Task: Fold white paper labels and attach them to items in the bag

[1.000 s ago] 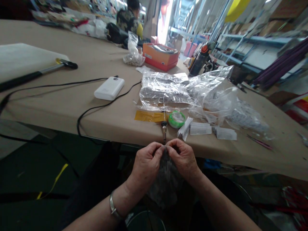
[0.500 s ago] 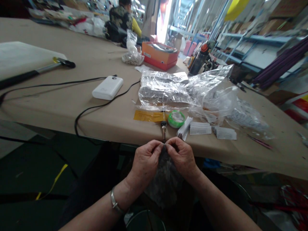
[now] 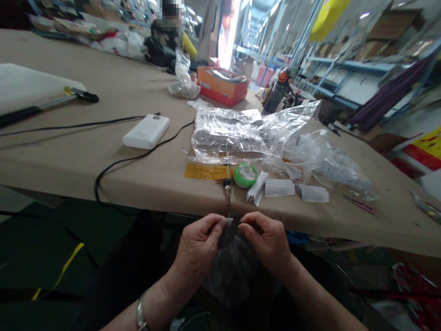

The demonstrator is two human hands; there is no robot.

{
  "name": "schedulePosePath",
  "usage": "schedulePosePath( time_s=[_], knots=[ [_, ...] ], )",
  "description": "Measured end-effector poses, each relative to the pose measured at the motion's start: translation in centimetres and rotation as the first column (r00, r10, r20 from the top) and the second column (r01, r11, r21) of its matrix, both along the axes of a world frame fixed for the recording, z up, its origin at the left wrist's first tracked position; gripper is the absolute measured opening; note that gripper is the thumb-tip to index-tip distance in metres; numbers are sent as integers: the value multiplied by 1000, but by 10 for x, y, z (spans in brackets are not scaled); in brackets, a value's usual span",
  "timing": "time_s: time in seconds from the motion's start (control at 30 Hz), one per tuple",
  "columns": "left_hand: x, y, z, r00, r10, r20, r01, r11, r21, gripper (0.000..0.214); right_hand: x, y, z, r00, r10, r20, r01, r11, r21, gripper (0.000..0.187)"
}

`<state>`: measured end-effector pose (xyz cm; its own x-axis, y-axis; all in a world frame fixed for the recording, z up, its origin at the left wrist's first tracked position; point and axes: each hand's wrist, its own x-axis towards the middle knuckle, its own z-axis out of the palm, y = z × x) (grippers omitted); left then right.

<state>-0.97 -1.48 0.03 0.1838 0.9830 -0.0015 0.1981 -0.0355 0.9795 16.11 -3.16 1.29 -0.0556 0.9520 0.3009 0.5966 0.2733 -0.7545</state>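
My left hand (image 3: 200,243) pinches a small whitish, translucent piece (image 3: 229,221) between thumb and index finger, just off the table's front edge. A short gap away, my right hand (image 3: 267,239) has thumb and fingertip drawn together; anything between them is too small to make out. Below both hands a translucent plastic bag (image 3: 230,271) lies over the lap. Just beyond the fingers, a soldering iron (image 3: 228,187) points its metal tip over the table edge. Beside it sit a green-rimmed round container (image 3: 245,175) and an amber tape strip (image 3: 203,171).
Small stacks of white printed strips (image 3: 279,187) lie right of the container. Behind are crumpled clear plastic bags (image 3: 230,133), an orange box (image 3: 222,87) and a dark bottle (image 3: 275,94). A white power bank (image 3: 147,132) and black cable lie left, tweezers (image 3: 360,203) right.
My hands have parted and drawn back slightly from the soldering iron's tip. The whitish piece stays with the left hand. The view has shifted a little.
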Motion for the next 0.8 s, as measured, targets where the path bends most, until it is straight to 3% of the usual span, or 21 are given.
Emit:
schedulePosePath(
  time_s=[0.1, 0.17, 0.3, 0.4, 0.47, 0.57, 0.63, 0.7, 0.8],
  knots=[
    [-6, 2, -14, 997, 47, -63, -48, 999, -9, 24, 21, 0, 5, 971, -99, 219, 54, 978, 200, 11],
    [-9, 5, -23, 989, 97, -111, -97, 995, 7, 29, 33, 5, 3, 904, -187, 385, 64, 948, 310, 14],
    [-12, 4, -28, 982, 142, -126, -143, 990, 1, 24, 45, 14, -8, 750, -256, 610, 21, 930, 366, 31],
    [-7, -2, -22, 990, 121, -78, -128, 988, -85, 14, 48, 15, -13, 780, -247, 575, -12, 913, 408, 20],
    [2, -5, -14, 999, 46, 2, -45, 983, -180, 11, 50, 12, -12, 831, -224, 510, -27, 898, 439, 15],
    [21, -9, -3, 969, -5, 247, 111, 902, -417, 14, 49, 1, -4, 892, -148, 426, -84, 874, 479, 15],
    [35, -11, 5, 888, 44, 457, 252, 784, -567, 19, 45, -11, 0, 915, -61, 399, -156, 858, 489, 15],
    [48, -11, 10, 770, 105, 629, 396, 695, -600, 20, 41, -25, 4, 917, 37, 397, -240, 846, 476, 14],
    [61, -9, 15, 670, 162, 725, 447, 691, -568, 15, 37, -40, 5, 895, 147, 421, -339, 838, 428, 15]
  ],
)
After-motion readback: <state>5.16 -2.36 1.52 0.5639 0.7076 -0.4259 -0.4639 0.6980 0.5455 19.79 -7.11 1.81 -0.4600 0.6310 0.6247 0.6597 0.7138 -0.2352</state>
